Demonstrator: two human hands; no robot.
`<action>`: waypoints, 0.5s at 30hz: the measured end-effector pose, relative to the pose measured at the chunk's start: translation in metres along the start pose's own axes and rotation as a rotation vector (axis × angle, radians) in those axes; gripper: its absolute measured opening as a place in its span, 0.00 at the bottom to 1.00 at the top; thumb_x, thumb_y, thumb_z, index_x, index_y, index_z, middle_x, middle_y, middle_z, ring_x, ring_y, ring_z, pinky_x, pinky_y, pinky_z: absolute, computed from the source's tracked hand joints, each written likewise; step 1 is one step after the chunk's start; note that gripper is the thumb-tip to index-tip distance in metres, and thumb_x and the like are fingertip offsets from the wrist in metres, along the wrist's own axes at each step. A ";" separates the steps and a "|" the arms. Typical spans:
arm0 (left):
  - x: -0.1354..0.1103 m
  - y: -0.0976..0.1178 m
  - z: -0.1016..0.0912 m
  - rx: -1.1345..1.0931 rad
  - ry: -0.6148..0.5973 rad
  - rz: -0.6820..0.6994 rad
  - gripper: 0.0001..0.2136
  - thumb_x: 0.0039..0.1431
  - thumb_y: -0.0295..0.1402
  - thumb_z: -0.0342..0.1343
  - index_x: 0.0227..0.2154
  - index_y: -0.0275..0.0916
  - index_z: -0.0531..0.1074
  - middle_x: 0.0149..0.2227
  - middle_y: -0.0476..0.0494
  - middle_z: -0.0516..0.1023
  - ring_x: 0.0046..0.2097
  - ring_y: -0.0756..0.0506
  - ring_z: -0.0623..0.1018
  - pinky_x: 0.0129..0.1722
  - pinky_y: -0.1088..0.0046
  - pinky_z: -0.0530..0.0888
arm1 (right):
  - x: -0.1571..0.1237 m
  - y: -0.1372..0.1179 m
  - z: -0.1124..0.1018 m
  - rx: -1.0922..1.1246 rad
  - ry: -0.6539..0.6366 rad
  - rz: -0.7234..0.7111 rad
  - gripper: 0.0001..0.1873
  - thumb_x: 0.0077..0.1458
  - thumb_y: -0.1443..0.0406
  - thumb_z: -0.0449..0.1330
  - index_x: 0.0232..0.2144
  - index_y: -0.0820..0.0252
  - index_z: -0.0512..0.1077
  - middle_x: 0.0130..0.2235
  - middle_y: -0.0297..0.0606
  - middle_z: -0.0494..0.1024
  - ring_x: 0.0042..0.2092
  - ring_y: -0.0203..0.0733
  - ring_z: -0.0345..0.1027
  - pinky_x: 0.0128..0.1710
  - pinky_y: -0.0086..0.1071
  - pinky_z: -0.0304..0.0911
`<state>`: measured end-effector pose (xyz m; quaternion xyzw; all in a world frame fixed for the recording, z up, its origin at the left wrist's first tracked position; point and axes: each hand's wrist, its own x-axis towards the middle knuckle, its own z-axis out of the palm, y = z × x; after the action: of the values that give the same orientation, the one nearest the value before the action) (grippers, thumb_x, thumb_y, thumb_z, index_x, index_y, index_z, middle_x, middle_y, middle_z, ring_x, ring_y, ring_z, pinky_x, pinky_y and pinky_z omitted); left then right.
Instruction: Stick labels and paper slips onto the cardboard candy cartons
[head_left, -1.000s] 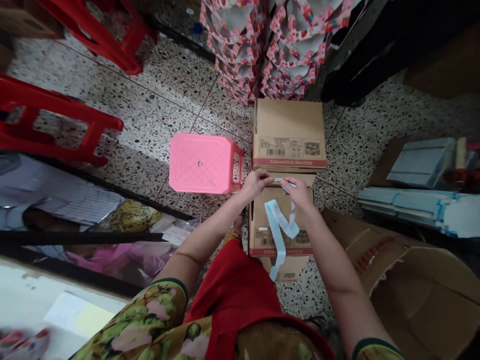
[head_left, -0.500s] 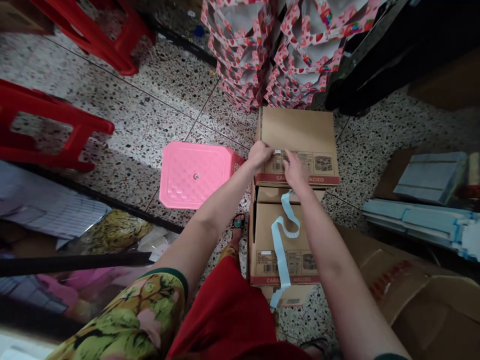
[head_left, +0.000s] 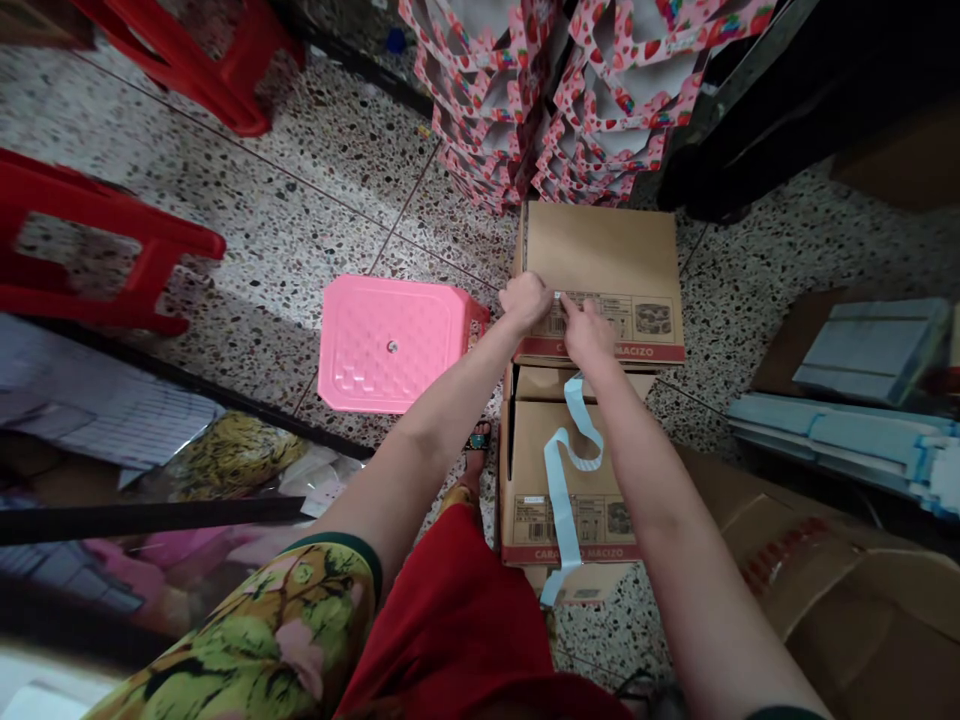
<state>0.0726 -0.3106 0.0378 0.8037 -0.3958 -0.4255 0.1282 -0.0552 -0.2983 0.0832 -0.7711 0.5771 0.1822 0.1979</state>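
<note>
Two brown cardboard boxes sit on the speckled floor, a far box (head_left: 600, 250) and a near box (head_left: 559, 470). My left hand (head_left: 526, 300) and my right hand (head_left: 586, 330) are both closed over the far box's label, pinching a small white piece between them. A light blue paper strip (head_left: 562, 480) trails from under my right hand down across the near box to the floor.
A pink plastic stool (head_left: 394, 343) stands left of the boxes. Red stools (head_left: 97, 240) are at the far left. Strawberry-patterned paper bags (head_left: 555, 90) are stacked behind the far box. Blue flat sheets (head_left: 847, 420) and an open carton (head_left: 847, 600) lie to the right.
Both hands moved from the gap between the boxes up onto the far box's label, and the blue strip now trails longer behind them.
</note>
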 end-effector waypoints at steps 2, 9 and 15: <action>0.000 0.001 0.002 0.038 0.026 0.025 0.12 0.62 0.34 0.53 0.40 0.34 0.79 0.48 0.28 0.79 0.55 0.33 0.76 0.53 0.56 0.68 | 0.001 -0.003 0.000 -0.019 0.000 0.003 0.27 0.70 0.62 0.40 0.67 0.50 0.63 0.55 0.56 0.69 0.45 0.56 0.73 0.45 0.49 0.66; -0.002 -0.017 -0.011 0.032 0.185 -0.030 0.26 0.58 0.44 0.63 0.54 0.31 0.70 0.56 0.21 0.71 0.60 0.27 0.70 0.57 0.52 0.66 | 0.003 -0.006 0.000 -0.051 -0.021 0.024 0.30 0.67 0.69 0.41 0.67 0.50 0.61 0.57 0.57 0.67 0.46 0.58 0.74 0.44 0.50 0.67; 0.022 -0.033 0.019 -0.286 0.037 0.003 0.40 0.58 0.47 0.64 0.67 0.37 0.52 0.58 0.29 0.71 0.59 0.35 0.73 0.60 0.60 0.67 | 0.013 -0.004 0.004 0.076 -0.017 0.034 0.26 0.70 0.68 0.44 0.66 0.53 0.63 0.58 0.55 0.67 0.52 0.59 0.72 0.52 0.53 0.64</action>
<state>0.0819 -0.3029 -0.0038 0.7843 -0.3298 -0.4624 0.2496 -0.0482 -0.3058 0.0738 -0.7514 0.5950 0.1703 0.2288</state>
